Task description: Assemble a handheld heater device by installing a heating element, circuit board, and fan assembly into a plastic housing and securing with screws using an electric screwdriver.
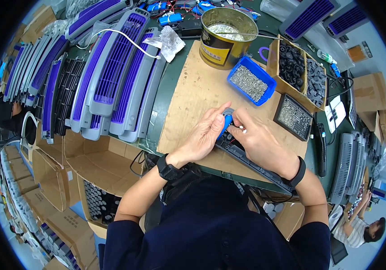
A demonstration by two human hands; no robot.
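Note:
My left hand (204, 135) is closed on a blue part (225, 126), thumb along its side. A grey rounded piece (229, 111) shows at the top of it, between the two hands. My right hand (258, 141) has its fingers curled in against the same spot, and a small white piece (242, 129), perhaps a connector, pokes out at the fingertips. Beneath both hands lies a long black housing (251, 164), slanting down to the right under my right wrist. Its upper end and the inner side of the grip are partly hidden by my fingers.
On the cardboard sheet (179, 112) stand a blue bin of screws (249, 83), a metal can (217, 51), a black tray of small parts (294, 116) and a divided box (294, 67). Grey-purple grilles (116, 67) lean at left. Another person (359, 229) works at right.

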